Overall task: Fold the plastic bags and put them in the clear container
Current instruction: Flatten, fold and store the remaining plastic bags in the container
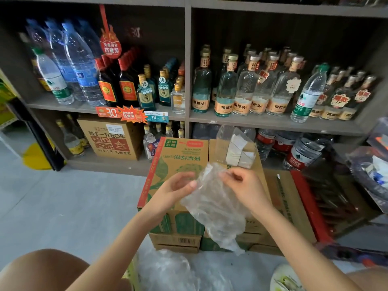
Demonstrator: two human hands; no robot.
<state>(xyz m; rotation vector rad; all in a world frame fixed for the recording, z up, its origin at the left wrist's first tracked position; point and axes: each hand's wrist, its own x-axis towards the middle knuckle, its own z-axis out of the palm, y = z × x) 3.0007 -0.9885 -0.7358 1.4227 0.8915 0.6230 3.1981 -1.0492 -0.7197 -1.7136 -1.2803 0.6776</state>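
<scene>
A crumpled clear plastic bag (214, 206) hangs in the air between my hands, above a green-and-tan cardboard box (178, 158). My left hand (178, 187) pinches the bag's upper left edge with thumb and fingers. My right hand (243, 185) pinches its top right edge. The bag's lower end droops toward the floor. On the box top, behind my hands, stands the clear container (235, 148) with several folded white bags inside. A heap of loose clear bags (168, 269) lies on the floor near my knees.
Shelves (188, 80) of bottles rise behind the box. A second cardboard box (291, 202) and a red crate (315, 206) sit to the right, with a bag-filled bin (371, 177) beyond. Grey floor (63, 206) spreads to the left.
</scene>
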